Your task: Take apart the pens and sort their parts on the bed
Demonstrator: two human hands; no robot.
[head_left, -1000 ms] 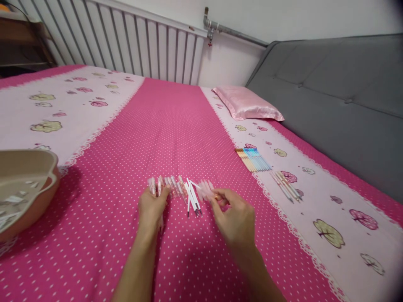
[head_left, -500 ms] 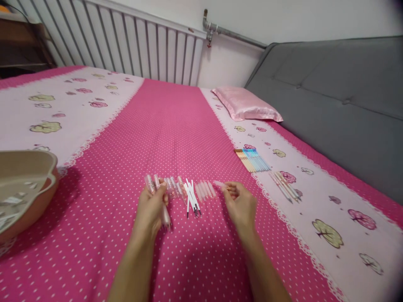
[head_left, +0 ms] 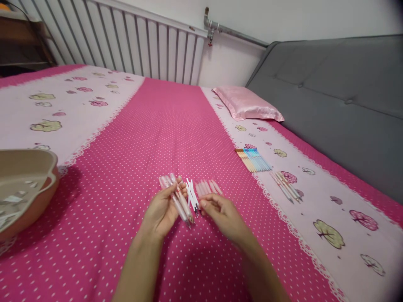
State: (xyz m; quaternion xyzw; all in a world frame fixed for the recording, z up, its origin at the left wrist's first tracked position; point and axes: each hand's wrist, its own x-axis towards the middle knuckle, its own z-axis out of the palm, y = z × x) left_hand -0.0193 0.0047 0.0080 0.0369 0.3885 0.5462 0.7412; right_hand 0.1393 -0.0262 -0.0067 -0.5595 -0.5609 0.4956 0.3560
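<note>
My left hand [head_left: 163,209] is closed round a bunch of clear pink pen barrels [head_left: 176,195], lifted a little off the pink dotted bedspread [head_left: 163,126]. My right hand [head_left: 220,214] hovers just right of them, fingers curled with the tips reaching towards several white pen refills [head_left: 192,195] lying on the spread. A short row of pink pen caps [head_left: 208,187] lies just beyond my right hand.
A tan and orange basin [head_left: 25,184] with small clear bits sits at the left edge. Rows of coloured pens [head_left: 254,160] and white pens [head_left: 285,184] lie on the pale strip at right. A pink pillow [head_left: 247,104], grey headboard [head_left: 333,105] and radiator [head_left: 132,37] lie beyond.
My left hand has gathered the pink barrels off the spread and shifted right with them. My right hand has left the caps and moved left towards the white refills.
</note>
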